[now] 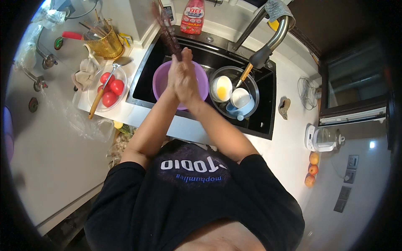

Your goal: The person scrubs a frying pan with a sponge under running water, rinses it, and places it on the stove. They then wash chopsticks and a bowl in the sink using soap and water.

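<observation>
Both my hands meet palm to palm over the purple basin (202, 81) in the black sink (140, 85). Between them is a bundle of dark reddish-brown chopsticks (168, 37), slanting up and to the left, their far ends smeared by motion. My left hand (175, 77) presses from the left side, my right hand (188, 79) from the right, both closed on the bundle. Their lower ends are hidden by the hands. Right of the basin, a pot (256, 94) holds a white bowl with a yellow patch (220, 85), a light-blue mug (245, 109) and a wooden-handled utensil (246, 73).
A curved faucet (276, 37) reaches over the sink's right side. A red bottle (193, 17) stands behind. Leftward are a clear bowl of tomatoes (109, 99), a wooden-handled spoon (102, 92) and a yellow utensil holder (106, 45). A glass kettle (325, 139) and several fruits (313, 169) line the right.
</observation>
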Tool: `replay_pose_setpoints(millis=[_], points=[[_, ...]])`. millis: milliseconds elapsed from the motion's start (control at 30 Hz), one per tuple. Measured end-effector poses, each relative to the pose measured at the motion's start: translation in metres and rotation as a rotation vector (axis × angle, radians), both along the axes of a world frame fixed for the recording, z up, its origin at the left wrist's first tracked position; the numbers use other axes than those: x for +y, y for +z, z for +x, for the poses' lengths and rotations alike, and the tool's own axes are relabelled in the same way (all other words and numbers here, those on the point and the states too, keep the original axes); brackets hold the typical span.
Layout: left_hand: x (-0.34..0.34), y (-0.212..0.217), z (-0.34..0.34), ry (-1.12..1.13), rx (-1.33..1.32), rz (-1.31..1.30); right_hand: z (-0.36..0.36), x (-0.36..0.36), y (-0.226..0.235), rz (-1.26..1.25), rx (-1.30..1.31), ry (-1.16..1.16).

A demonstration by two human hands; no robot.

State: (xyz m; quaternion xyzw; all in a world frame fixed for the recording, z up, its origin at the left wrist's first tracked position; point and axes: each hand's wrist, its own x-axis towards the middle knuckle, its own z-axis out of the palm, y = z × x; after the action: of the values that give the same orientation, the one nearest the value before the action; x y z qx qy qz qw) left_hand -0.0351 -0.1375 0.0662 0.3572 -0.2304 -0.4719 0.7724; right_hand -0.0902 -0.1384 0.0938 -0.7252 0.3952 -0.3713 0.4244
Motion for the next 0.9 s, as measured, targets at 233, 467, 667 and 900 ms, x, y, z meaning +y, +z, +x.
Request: replay_pose_setpoints(millis=[233, 467, 667, 900], points=[[0.01, 0.032, -0.02, -0.067, 0.019, -0.004, -0.011, -0.012, 0.008, 0.124, -0.448, 0.168], [-0.002, 0.006, -0.011, 0.278, -1.274, 0.069, -0.008, -0.016, 0.014, 0.685, -0.958, 0.176], [0.021, 0.028, -0.016, 0.12, -0.602, -0.098, -0.028, -0.044, 0.014, 0.709, -0.909, 0.107], [0.004, 0.012, -0.009, -0.06, 0.824, 0.17, -0.021, -0.022, 0.021, 0.493, -0.787, 0.055]])
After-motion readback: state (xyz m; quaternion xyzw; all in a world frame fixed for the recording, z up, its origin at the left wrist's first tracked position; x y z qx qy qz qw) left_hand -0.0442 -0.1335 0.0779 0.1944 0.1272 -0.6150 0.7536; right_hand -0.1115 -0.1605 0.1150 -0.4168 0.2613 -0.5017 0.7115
